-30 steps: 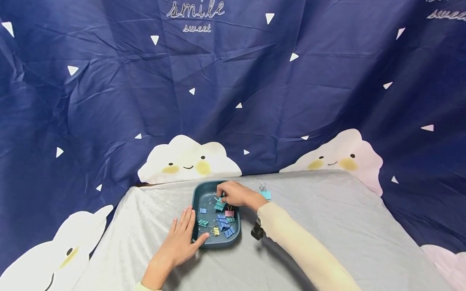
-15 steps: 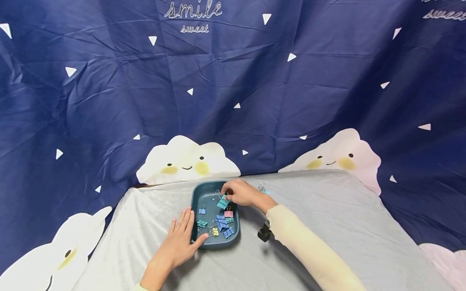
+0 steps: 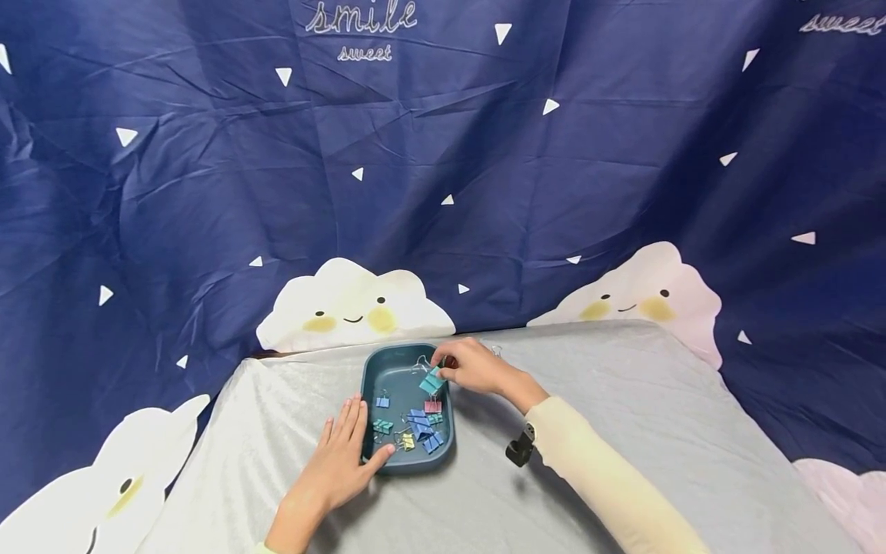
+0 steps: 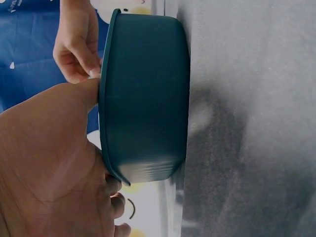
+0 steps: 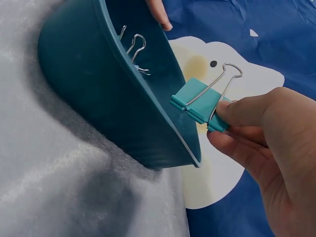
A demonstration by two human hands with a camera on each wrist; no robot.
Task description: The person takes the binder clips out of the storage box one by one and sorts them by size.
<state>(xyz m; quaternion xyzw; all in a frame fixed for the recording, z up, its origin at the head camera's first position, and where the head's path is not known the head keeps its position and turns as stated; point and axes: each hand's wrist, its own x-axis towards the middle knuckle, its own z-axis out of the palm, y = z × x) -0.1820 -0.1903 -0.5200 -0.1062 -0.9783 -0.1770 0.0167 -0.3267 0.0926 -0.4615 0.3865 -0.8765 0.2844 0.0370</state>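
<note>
A dark teal plastic bin (image 3: 415, 465) stands on the cloth with several binder clips inside. My right hand (image 3: 477, 366) pinches a large turquoise binder clip (image 5: 196, 101) by one end between thumb and fingers, over the bin's far right corner. Its wire handles show in the right wrist view. Lower in the bin lie a pink clip (image 3: 432, 406), blue clips (image 3: 418, 425), a yellow clip (image 3: 408, 442), a green clip (image 3: 382, 426) and a small blue clip (image 3: 383, 402). My left hand (image 3: 332, 465) rests on the bin's left rim, fingers straight, thumb over the near rim.
Grey cloth (image 3: 588, 431) covers the table. Wire handles (image 3: 496, 351) of another clip stick up behind my right wrist. A dark blue curtain (image 3: 484, 154) with white clouds and triangles hangs along the table's far edge.
My right hand has moved to the right and slightly up with the turquoise clip, toward the bin's right rim. My left hand has kept its place on the bin.
</note>
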